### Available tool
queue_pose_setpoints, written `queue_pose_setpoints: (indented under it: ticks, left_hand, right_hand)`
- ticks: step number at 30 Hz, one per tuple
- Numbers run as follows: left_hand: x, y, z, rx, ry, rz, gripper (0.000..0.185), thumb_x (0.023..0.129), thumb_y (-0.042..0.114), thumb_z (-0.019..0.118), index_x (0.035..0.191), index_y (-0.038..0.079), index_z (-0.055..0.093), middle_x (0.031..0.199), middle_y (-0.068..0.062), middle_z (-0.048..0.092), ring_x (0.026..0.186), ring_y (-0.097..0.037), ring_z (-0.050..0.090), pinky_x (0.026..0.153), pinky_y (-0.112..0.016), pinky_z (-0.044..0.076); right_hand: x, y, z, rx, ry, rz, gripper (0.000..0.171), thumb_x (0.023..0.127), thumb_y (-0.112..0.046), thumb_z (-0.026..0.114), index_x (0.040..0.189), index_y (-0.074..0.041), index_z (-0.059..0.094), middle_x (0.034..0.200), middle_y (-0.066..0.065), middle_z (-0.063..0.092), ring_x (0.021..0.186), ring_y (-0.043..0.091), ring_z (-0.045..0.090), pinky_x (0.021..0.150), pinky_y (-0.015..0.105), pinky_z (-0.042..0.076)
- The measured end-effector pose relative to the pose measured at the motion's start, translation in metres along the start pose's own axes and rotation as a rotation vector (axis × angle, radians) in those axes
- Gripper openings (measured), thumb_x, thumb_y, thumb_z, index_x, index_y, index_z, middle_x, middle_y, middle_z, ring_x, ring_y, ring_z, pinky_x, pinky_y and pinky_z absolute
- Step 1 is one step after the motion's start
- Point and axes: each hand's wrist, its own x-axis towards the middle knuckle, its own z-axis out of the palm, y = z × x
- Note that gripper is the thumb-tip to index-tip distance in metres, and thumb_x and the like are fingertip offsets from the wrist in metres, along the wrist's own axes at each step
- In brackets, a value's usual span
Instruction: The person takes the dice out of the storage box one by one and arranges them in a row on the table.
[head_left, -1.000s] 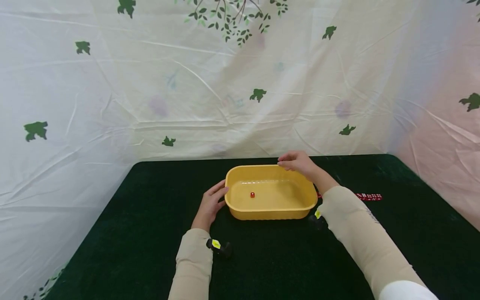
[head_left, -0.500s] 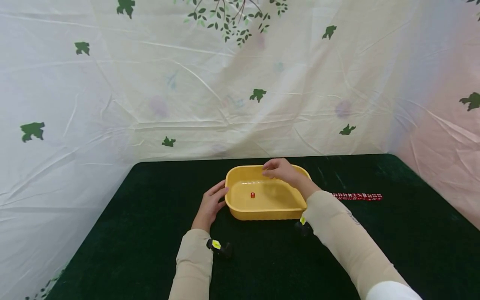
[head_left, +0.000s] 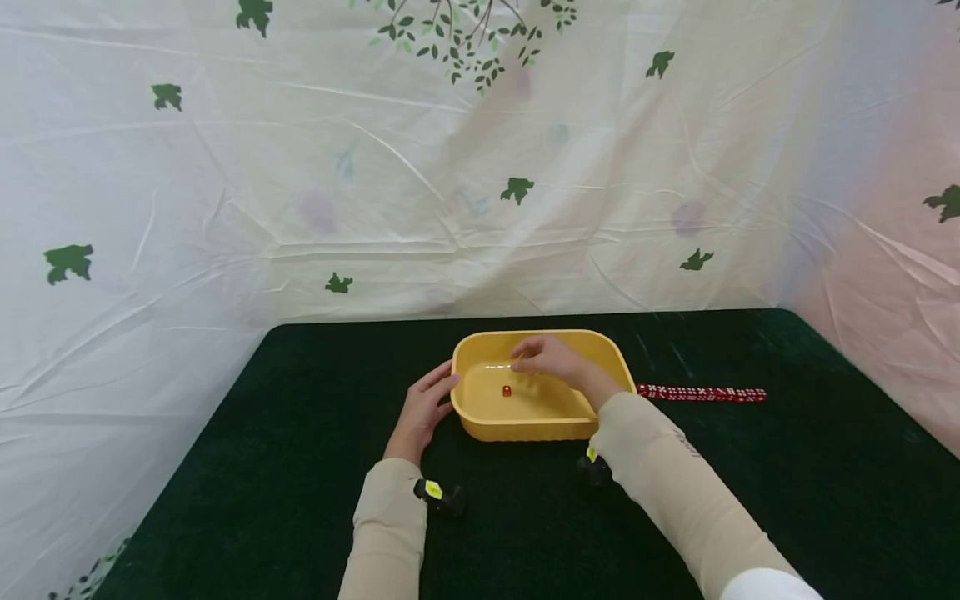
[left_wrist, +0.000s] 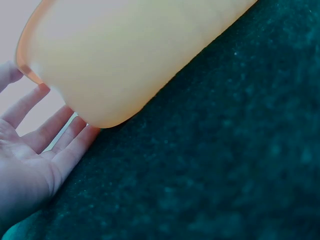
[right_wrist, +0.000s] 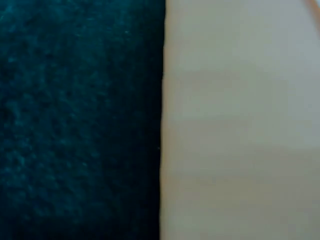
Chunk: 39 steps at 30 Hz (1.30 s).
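Note:
A yellow plastic basin (head_left: 480, 429) stands in the middle of the dark green table, with one red die (head_left: 507, 391) on its floor, left of centre. My left hand (head_left: 422, 414) rests against the basin's left end. In the left wrist view, that hand's fingers (left_wrist: 52, 129) are fairly straight and spread, touching the wall and rim. Inside the basin, my right hand (head_left: 557, 360) hovers above and right of the die, its fingers and thumb loosely bent and apart. Nothing shows between them. The right wrist view holds only the basin's outer wall (right_wrist: 240, 125) and cloth.
A straight row of red dice (head_left: 705, 392) with white pips extends right from beside the basin's right end. Green cloth (head_left: 300, 467) covers the table. A pale curtain (head_left: 405, 208) with leaf prints hangs behind the far edge.
My right hand has moved left and down from the basin's far right rim into the basin, towards the die. More of the dice row shows. The left hand has stayed in place.

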Motion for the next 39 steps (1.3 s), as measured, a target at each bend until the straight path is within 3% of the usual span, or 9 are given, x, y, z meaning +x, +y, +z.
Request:
queue_pose_setpoints:
  ticks: [18,28,39]
  left_hand:
    - [0.002,0.005,0.001,0.01,0.0,0.016,0.038,0.084,0.021,0.056,0.121,0.014,0.051,0.123,-0.003,0.046,0.105,-0.02,0.047,0.085,-0.038,0.039]
    - [0.001,0.003,0.002,0.008,-0.007,0.004,0.039,0.084,0.021,0.055,0.122,0.014,0.05,0.124,-0.004,0.045,0.107,-0.021,0.046,0.086,-0.038,0.039]
    - [0.0,0.0,0.001,-0.013,-0.01,-0.003,0.04,0.084,0.019,0.056,0.122,0.013,0.049,0.125,-0.005,0.044,0.107,-0.022,0.046,0.085,-0.038,0.04]
  right_hand:
    - [0.006,0.006,0.007,-0.04,-0.049,0.089,0.023,0.078,-0.011,0.062,0.098,0.0,0.061,0.078,0.008,0.055,0.066,0.024,0.05,0.063,0.03,0.046]
    - [0.006,0.01,0.011,-0.146,-0.114,0.021,0.014,0.077,-0.009,0.063,0.089,-0.002,0.064,0.076,0.003,0.057,0.06,0.017,0.047,0.056,0.025,0.043]
    - [0.007,0.015,0.016,-0.16,-0.142,-0.009,0.01,0.076,-0.006,0.063,0.086,-0.001,0.064,0.072,0.003,0.056,0.059,0.014,0.045,0.054,0.023,0.04]
